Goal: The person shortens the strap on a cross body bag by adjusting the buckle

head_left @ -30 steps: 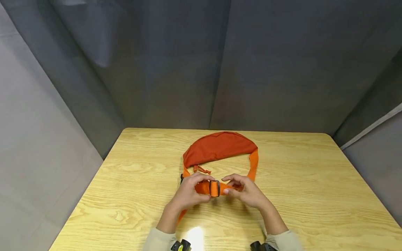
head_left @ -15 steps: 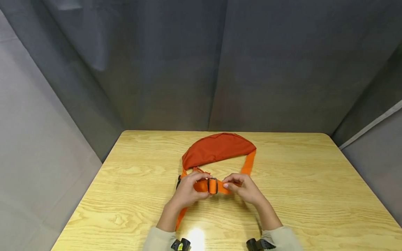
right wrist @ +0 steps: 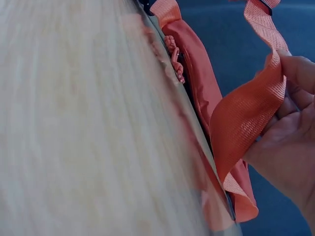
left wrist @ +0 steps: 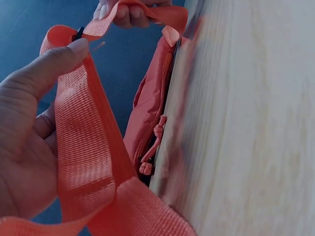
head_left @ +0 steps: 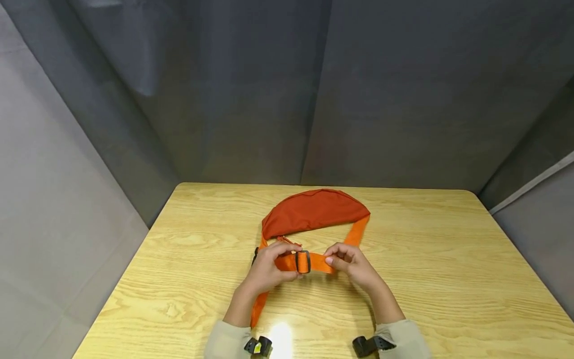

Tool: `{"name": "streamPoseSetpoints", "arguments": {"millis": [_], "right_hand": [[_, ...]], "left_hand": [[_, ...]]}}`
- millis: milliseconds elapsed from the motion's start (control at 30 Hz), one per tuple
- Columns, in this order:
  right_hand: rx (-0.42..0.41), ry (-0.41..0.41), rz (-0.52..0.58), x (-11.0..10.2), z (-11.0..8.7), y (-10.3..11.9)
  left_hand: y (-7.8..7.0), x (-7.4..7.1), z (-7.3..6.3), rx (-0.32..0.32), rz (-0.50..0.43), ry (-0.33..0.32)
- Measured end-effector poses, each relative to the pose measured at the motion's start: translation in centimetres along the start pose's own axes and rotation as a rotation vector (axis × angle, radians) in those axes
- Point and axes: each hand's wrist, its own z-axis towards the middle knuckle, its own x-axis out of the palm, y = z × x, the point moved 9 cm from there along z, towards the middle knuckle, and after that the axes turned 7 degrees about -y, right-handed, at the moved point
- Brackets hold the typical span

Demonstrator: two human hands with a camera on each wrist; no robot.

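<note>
A rust-red waist bag (head_left: 316,213) lies on the table, its orange strap (head_left: 358,230) looping toward me. My left hand (head_left: 265,269) pinches the black slide buckle (head_left: 303,262) by its edges, thumb below and fingers above; strap folds run through that palm in the left wrist view. To the right of the buckle, my right hand (head_left: 354,264) pinches the orange webbing between thumb and fingers, and the stretch between both hands is fairly straight. From there the strap (right wrist: 246,128) twists down to the bag in the right wrist view. The left hand hides part of the strap.
A knotted cord zipper pull (head_left: 289,241) hangs at the bag's near edge. A black clip (head_left: 255,255) shows left of the left hand. The wooden table (head_left: 448,269) is bordered by a dark curtain (head_left: 242,99) behind and grey panels at the sides.
My right hand has moved a little right along the strap, away from the buckle, and more webbing shows between the hands. The left hand keeps its hold on the buckle.
</note>
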Motion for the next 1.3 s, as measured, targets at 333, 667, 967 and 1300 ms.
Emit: {"name": "streamPoseSetpoints", "arguments": {"millis": [333,667,967,1300], "right_hand": [[0.066,0.031,0.020,1.3,0.3,-0.5],[0.122,0.068,-0.069,1.3,-0.2,-0.4],[0.108,0.093,-0.089,1.7,0.0,0.0],[0.130,0.062,-0.155,0.3,-0.7,-0.2]], "left_hand": [[0.0,1.0,0.1,-0.032,-0.056,0.043],[-0.3,0.7,-0.1,-0.015,-0.051,0.042],[-0.6,0.9,-0.1,-0.011,-0.017,0.067],[-0.5,1.0,0.0,-0.014,0.009,0.077]]}}
